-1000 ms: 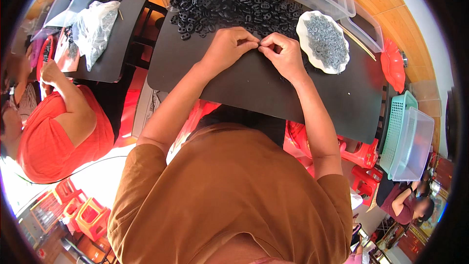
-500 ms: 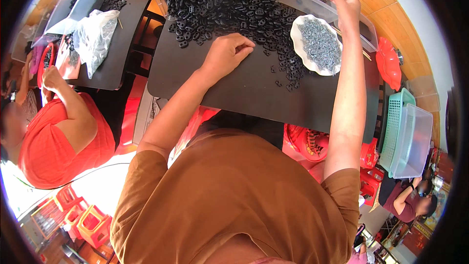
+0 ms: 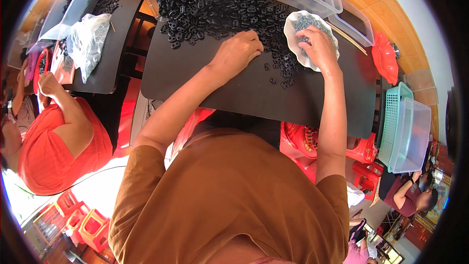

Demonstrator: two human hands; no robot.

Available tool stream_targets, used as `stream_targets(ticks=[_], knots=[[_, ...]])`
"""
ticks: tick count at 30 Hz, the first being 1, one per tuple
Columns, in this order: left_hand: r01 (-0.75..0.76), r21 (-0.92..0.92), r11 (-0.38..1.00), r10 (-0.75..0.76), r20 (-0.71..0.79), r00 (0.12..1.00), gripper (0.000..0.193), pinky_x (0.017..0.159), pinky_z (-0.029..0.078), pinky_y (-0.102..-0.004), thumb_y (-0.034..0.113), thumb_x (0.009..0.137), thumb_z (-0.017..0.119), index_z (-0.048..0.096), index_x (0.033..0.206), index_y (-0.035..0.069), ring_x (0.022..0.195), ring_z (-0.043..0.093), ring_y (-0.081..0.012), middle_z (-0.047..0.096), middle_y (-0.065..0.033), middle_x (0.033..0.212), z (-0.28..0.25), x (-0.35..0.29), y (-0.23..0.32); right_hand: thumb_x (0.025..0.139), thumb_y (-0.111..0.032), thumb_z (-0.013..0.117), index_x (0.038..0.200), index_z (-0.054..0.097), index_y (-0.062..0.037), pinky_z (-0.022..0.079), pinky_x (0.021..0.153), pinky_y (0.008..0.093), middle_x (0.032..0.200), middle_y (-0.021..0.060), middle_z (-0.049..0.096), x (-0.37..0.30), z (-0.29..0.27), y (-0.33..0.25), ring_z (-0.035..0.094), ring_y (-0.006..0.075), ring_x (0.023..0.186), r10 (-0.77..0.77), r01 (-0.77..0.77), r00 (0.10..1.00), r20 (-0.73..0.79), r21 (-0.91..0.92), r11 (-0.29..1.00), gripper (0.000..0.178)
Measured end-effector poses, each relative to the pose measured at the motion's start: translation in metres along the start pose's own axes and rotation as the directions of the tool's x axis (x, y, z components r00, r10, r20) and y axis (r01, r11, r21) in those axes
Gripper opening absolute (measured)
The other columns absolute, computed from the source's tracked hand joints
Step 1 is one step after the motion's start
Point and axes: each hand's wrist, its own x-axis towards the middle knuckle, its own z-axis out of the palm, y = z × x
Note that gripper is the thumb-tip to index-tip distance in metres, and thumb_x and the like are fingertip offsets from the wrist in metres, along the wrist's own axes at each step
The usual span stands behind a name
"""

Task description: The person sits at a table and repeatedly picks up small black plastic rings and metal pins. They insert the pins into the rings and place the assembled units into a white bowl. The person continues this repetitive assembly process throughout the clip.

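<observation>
Well, head view, left hand [image 3: 237,53]: fingers curled, it hung over the near edge of the black pieces [image 3: 210,5]; whether it gripped one, I could not tell.
Right hand [image 3: 318,49]: bent fingers reached into the metal parts [image 3: 307,21]; what they gripped, if anything, was unclear.
White dish [image 3: 292,39]: below the right hand, wavy-rimmed, filled with those parts.
Heap: beyond the left hand, with loose pieces scattered between both hands.
Desk [image 3: 264,98]: dark, beneath both hands.
Sticks [image 3: 349,40]: right of the right hand.

Floor [image 3: 110,188] blown white at left (harsh glare); edges bent, dark.
</observation>
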Motion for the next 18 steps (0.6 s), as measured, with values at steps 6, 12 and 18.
stream_targets(ticks=[6, 12, 18], knots=[[-0.031, -0.057, 0.998, 0.030, -0.010, 0.999, 0.010, 0.079, 0.053, -0.0389, 0.009, 0.083, 0.070, 0.069, 0.091, 0.003, 0.091, 0.063, -0.0291, 0.063, -0.0087, 0.095, -0.012, -0.009, -0.003, 0.079, -0.005, 0.071, 0.089, 0.066, -0.0044, 0.047, 0.080, 0.0431, 0.090, 0.0101, 0.061, 0.003, 0.002, 0.003, 0.062, 0.0319, 0.093, -0.041, 0.041, 0.999, 0.000, -0.166, 0.985, 0.011], [-0.033, -0.105, 0.994, 0.027, -0.060, 0.998, 0.011, 0.078, 0.053, -0.0396, 0.005, 0.081, 0.071, 0.067, 0.091, 0.002, 0.091, 0.063, -0.0294, 0.062, -0.0093, 0.094, -0.013, -0.016, -0.004, 0.082, -0.008, 0.068, 0.084, 0.063, -0.0057, 0.048, 0.080, 0.0457, 0.091, 0.0093, 0.059, 0.002, 0.000, -0.004, 0.061, 0.0311, 0.099, -0.052, 0.039, 0.998, -0.046, -0.252, 0.967, 0.006], [-0.013, -0.082, 0.997, 0.009, -0.048, 0.999, 0.013, 0.080, 0.052, -0.0400, 0.005, 0.082, 0.071, 0.066, 0.093, 0.002, 0.091, 0.061, -0.0308, 0.062, -0.0103, 0.094, -0.010, -0.017, -0.006, 0.083, -0.010, 0.068, 0.086, 0.062, -0.0054, 0.047, 0.081, 0.0458, 0.093, 0.0100, 0.058, 0.004, -0.002, 0.006, 0.060, 0.0309, 0.100, 0.001, 0.007, 1.000, 0.026, -0.291, 0.957, 0.008]])
